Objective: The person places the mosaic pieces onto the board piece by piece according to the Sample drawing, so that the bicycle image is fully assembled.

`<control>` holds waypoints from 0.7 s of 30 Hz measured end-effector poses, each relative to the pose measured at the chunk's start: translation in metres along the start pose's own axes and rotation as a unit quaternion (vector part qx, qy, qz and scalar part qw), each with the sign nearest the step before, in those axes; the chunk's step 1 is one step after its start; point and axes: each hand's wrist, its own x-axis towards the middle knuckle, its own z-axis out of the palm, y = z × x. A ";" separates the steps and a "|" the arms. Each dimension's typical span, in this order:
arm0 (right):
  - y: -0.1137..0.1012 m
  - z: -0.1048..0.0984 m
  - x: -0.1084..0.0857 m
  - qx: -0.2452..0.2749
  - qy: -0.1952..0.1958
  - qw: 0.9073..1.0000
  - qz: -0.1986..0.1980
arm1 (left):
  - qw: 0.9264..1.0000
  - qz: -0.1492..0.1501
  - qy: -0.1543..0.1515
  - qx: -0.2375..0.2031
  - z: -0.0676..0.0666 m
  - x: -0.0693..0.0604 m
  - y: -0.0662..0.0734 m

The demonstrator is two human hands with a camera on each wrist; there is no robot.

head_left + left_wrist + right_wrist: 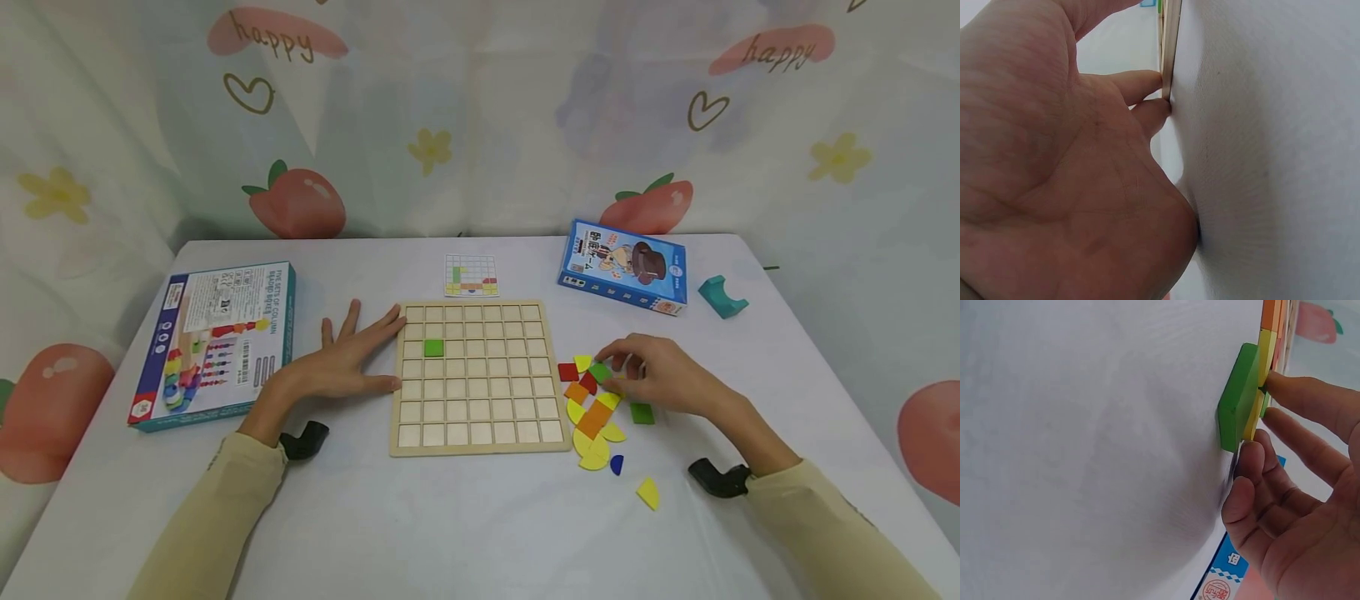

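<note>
A wooden grid board (483,379) lies flat, with one green square (433,348) in a cell near its upper left. Spread beside it, my left hand (341,358) touches the board's left edge with fingers and thumb; the left wrist view shows the palm (1085,181) and fingertips at the board's side (1171,56). Right of the board, my right hand (660,375) pinches a green piece (600,372) between thumb and index finger, among loose red, orange and yellow pieces. Another green piece (642,413) lies below that hand, large in the right wrist view (1238,397).
A small pattern card (471,276) lies behind the board. At the left is a large box (217,342); at the back right are a blue box (624,265) and a teal curved block (722,297). A yellow piece (648,493) and a blue piece (617,464) lie nearer the front.
</note>
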 end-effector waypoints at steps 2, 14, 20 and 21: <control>0.000 0.001 0.000 -0.001 -0.002 1.000 -0.003 | 1.000 -0.002 -0.001 0.002 0.000 0.000 0.000; -0.001 0.001 0.000 -0.008 -0.002 1.000 0.002 | 1.000 -0.002 0.000 -0.004 0.000 0.000 0.000; 0.000 0.000 -0.001 -0.011 0.002 1.000 0.009 | 1.000 -0.001 0.001 -0.004 0.000 0.001 0.000; 0.000 0.000 -0.002 -0.011 0.003 1.000 0.009 | 1.000 -0.001 0.001 -0.004 0.000 0.001 -0.001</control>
